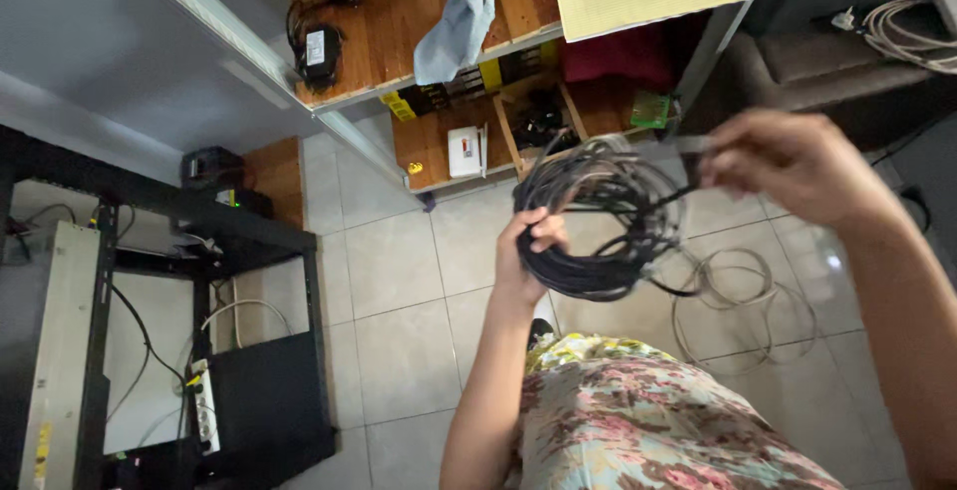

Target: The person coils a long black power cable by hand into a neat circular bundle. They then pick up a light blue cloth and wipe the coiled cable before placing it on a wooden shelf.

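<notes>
Though blurred mid-air, right hand (788,161) on black cable coil (598,216).

place: home storeroom | signs: tiled floor (399,281), wooden shelves (399,31), black equipment rack (249,241)

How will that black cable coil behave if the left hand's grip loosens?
Probably floppy: the black cable coil shows loose, uneven loops. Likely to sag or unwind, since only the left hand pinches one side and the right hand holds a strand. Seems light, held up easily.
</notes>
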